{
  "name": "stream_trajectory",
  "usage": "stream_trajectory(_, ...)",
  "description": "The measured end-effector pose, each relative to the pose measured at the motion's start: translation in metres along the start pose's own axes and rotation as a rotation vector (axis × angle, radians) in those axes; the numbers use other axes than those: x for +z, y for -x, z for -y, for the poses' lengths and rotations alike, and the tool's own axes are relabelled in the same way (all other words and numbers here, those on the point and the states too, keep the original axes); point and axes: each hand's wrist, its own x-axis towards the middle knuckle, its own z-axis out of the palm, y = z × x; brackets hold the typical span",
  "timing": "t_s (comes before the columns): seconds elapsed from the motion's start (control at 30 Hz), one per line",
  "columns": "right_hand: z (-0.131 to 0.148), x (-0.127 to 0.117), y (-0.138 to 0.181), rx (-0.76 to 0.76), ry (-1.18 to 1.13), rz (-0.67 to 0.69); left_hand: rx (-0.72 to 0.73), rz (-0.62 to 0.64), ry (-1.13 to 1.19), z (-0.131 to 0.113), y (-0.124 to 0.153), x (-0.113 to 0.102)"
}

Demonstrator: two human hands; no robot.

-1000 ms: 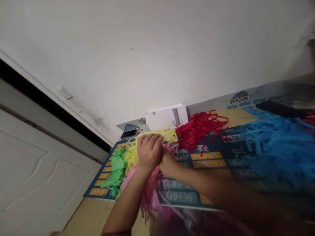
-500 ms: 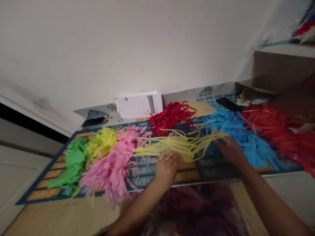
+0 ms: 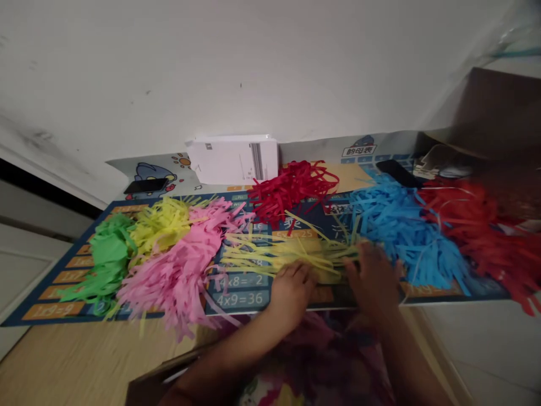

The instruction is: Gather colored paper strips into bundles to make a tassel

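Pale yellow fringed paper (image 3: 300,254) lies spread across the mat in front of me, its cut strips fanning out both ways. My left hand (image 3: 292,293) presses on its middle with bent fingers held together, closed on the near edge. At the right end of the strips is my right hand (image 3: 374,279), slightly blurred, its thumb and fingers apart. Just beyond the yellow strips sits a dark red shredded-paper bundle (image 3: 291,189). A blue fringed bundle (image 3: 406,225) lies close to my right hand. Left of the yellow strips is a pink fringed bundle (image 3: 181,270).
A yellow bundle (image 3: 163,225) and a green bundle (image 3: 110,248) lie at the left. Farther right is a red bundle (image 3: 477,225). A white labelled packet (image 3: 232,160) leans on the wall. Black phone-like objects (image 3: 397,173) lie on the printed mat (image 3: 240,299).
My right hand has moved left and nearer to my left hand, off the raised right-hand strips, which now lie lower. My left hand stays on the yellow paper. The view has shifted slightly.
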Motion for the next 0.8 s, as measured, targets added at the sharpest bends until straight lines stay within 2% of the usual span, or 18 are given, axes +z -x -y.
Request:
stream_trajectory(0.07,-0.007,-0.011,-0.003,0.070,-0.003,-0.133,-0.023,-0.014,0.007,-0.002,-0.001,0.000)
stream_trajectory(0.1,-0.005,-0.017,0.000,0.036,-0.045,-0.149,-0.036,-0.019,0.018,-0.002,-0.001,0.000)
stream_trajectory(0.23,0.030,-0.024,0.027,-0.280,-0.268,0.067,-0.140,-0.024,0.078,0.000,0.001,-0.003)
stream_trajectory(0.3,0.046,-0.016,0.036,-0.347,-0.243,0.144,-0.149,0.006,0.100,0.002,0.004,-0.004)
stream_trajectory(0.37,0.053,-0.005,0.037,-0.346,-0.158,0.177,-0.122,0.036,0.100,0.004,0.007,-0.005)
stream_trajectory(0.47,0.039,0.007,0.023,-0.276,-0.058,0.201,-0.120,0.018,0.050,0.006,0.009,-0.005)
stream_trajectory(0.57,0.003,0.001,0.004,-0.088,0.004,0.139,-0.103,0.004,0.007,0.006,0.007,-0.004)
stream_trajectory(0.67,-0.025,-0.020,-0.008,0.181,0.043,-0.077,-0.091,0.013,0.004,0.005,0.003,-0.005)
stream_trajectory(0.7,-0.028,-0.027,-0.009,0.211,0.038,-0.151,-0.093,0.018,0.009,0.004,0.002,-0.006)
stream_trajectory(0.73,-0.026,-0.031,-0.008,0.171,0.007,-0.183,-0.098,0.030,0.018,0.003,0.000,-0.007)
stream_trajectory(0.77,-0.021,-0.032,-0.006,0.057,-0.050,-0.149,-0.106,0.047,0.029,0.002,-0.002,-0.009)
stream_trajectory(0.8,-0.014,-0.031,-0.004,-0.108,-0.124,-0.048,-0.116,0.070,0.038,0.002,-0.003,-0.012)
